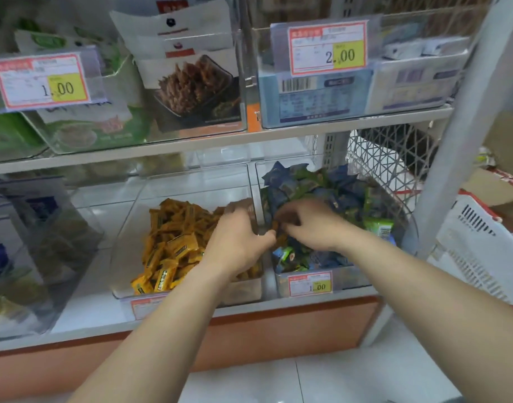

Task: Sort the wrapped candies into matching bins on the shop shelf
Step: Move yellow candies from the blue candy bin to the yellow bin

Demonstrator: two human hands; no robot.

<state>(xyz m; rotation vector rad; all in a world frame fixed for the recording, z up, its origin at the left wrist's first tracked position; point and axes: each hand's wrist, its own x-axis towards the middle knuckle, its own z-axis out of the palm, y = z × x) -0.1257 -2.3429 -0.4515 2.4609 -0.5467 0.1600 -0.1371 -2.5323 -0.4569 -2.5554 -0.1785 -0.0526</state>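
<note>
Shop shelf (191,146): right hand (310,225) pinching orange candy (276,226) over blue-green bin (322,279); left hand (237,239) curled, contents unclear.

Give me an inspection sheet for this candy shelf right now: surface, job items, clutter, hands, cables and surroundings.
Surface: white lower shelf, clear bins side by side.
Job's things: yellow candies fill the middle bin; blue and green candies mixed in the right bin.
Clutter: nothing seen.
Grippers: left hand over the divide between the bins; right hand in the right bin, pinching something small and brown, blurred.
Cables: nothing seen.
Surroundings: price tags, wire basket, cardboard boxes at right.
</note>
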